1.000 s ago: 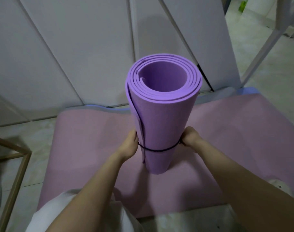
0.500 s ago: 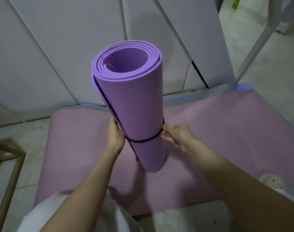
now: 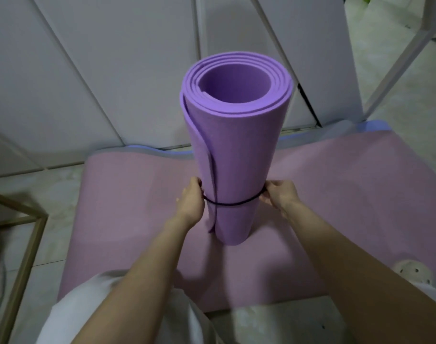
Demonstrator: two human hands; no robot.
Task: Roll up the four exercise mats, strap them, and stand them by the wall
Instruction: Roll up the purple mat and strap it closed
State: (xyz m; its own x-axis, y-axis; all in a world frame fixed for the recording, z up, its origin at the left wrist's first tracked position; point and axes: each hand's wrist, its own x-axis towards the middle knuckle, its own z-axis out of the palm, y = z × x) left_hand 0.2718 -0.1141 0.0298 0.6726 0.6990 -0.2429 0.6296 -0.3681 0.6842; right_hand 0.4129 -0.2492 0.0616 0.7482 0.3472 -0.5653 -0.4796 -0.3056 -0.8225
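Tight pinch grips of left hand (image 3: 191,202) and right hand (image 3: 279,194) on black strap (image 3: 233,203) around upright purple mat (image 3: 234,155).

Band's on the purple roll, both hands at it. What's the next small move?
Probably slide the black band up toward mid-roll. It sits low on the upright purple mat roll, whose outer edge gapes near the top; the left hand and right hand flank it.

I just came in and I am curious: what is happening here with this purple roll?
A person holds a rolled purple mat upright on a flat pink mat, near the wall. The left hand and the right hand hold a thin black band that goes around its lower part.
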